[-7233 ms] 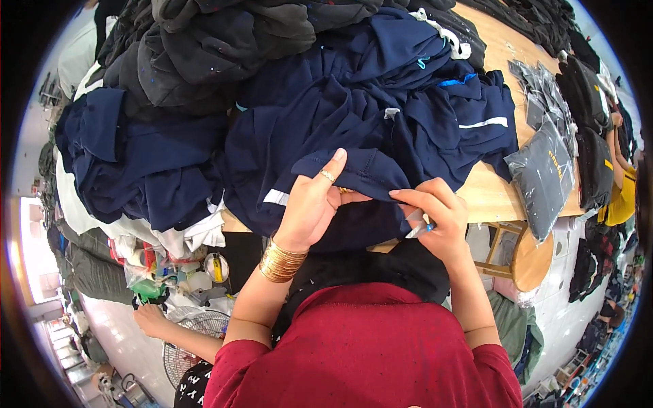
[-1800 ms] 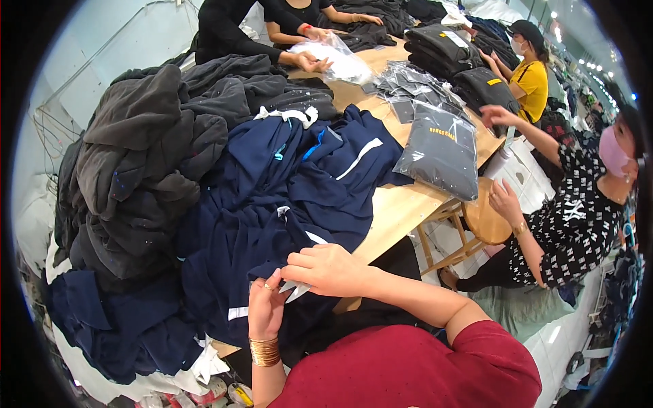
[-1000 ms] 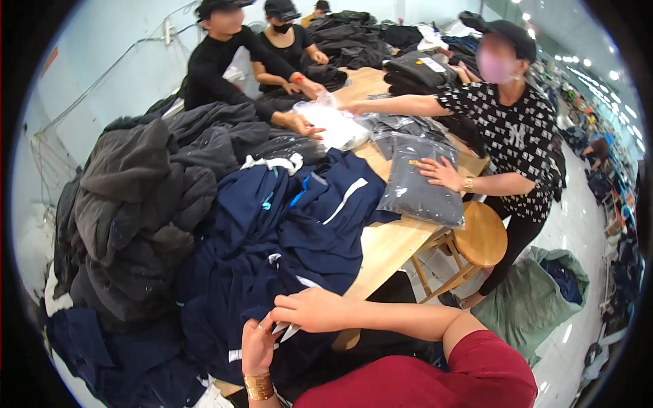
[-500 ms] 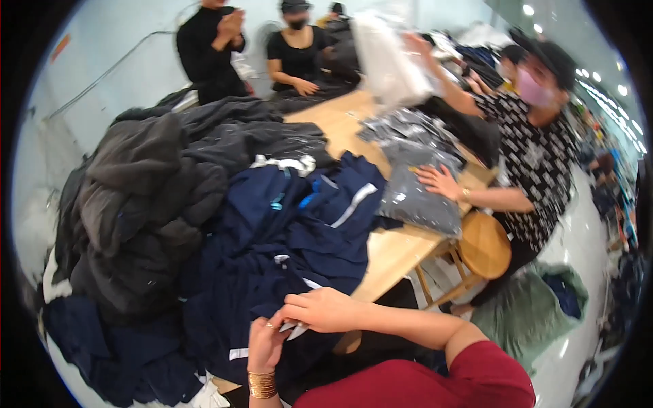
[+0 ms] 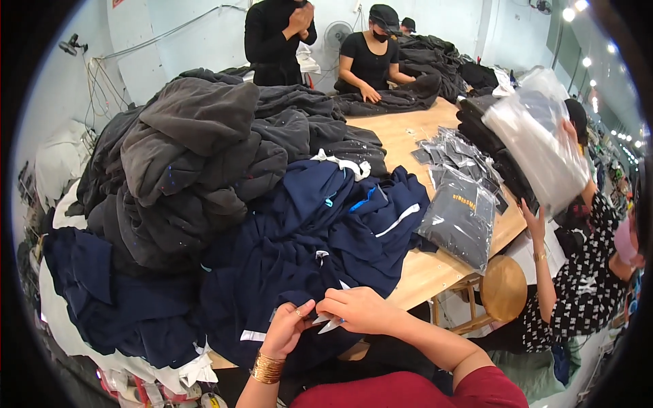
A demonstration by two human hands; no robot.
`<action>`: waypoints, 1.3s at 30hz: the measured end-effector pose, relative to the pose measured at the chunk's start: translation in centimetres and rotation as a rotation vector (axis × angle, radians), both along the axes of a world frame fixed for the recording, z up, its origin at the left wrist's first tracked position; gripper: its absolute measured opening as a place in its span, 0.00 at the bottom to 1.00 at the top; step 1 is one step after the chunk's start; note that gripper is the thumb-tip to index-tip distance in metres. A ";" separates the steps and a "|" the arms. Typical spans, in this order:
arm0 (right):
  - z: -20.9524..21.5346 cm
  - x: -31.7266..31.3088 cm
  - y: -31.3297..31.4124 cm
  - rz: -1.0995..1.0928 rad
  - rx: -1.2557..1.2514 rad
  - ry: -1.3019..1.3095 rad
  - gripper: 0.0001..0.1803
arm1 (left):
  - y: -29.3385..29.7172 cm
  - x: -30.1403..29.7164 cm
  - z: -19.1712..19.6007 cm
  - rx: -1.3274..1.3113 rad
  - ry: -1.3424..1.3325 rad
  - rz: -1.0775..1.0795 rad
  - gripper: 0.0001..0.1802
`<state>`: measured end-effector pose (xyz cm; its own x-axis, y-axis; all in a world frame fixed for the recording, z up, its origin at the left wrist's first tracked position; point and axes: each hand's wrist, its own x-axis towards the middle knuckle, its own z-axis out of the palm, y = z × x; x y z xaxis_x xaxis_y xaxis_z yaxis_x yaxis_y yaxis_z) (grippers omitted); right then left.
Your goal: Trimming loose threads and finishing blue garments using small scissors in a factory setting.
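My left hand [image 5: 287, 328], with a ring and a stack of gold bangles at its wrist, pinches an edge of a navy blue garment [image 5: 262, 282]. Close beside it, my right hand [image 5: 355, 309] is closed on thread snips [image 5: 329, 324], whose pale pointed blades stick out below the fingers toward the left hand. The fingers partly hide the snips' handle and the pinched cloth. White strips [image 5: 253, 336] and small blue pieces show on the navy fabric, which is heaped on the table in front of me.
A tall pile of dark grey garments [image 5: 197, 129] rises at the left. Bagged grey clothing [image 5: 459, 221] lies on the wooden table [image 5: 405, 279] at the right, near a round stool [image 5: 503, 289]. A co-worker there holds clear plastic bags [image 5: 541, 143]; two others stand across the table.
My view has swung, so the scene sits further right. The co-worker at right has taken a hand off the bagged clothing and moved the plastic bags rightward. My hands stay together at the navy cloth.
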<state>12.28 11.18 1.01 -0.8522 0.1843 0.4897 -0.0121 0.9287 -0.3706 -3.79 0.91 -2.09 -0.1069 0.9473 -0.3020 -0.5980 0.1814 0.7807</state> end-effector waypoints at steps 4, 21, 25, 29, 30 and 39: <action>1.0 -0.1 0.2 0.006 -0.195 -0.034 0.13 | -0.1 -0.4 -0.8 -0.036 0.005 0.066 0.07; 4.1 2.0 -0.5 -0.537 -0.400 0.003 0.08 | 0.7 1.9 2.8 0.139 0.124 0.302 0.09; 4.0 1.0 -2.4 -0.411 -0.413 0.067 0.12 | 0.1 2.2 2.5 0.159 0.123 0.283 0.09; 3.7 0.1 -2.1 -0.293 -0.304 0.123 0.22 | 0.0 2.3 3.0 0.153 0.130 0.270 0.08; 3.2 -0.1 -1.8 -0.268 -0.291 0.133 0.24 | 0.1 2.3 3.1 0.160 0.134 0.258 0.08; 2.3 -0.1 -1.6 -0.262 -0.431 0.190 0.16 | 0.0 2.1 2.9 0.203 0.163 0.197 0.06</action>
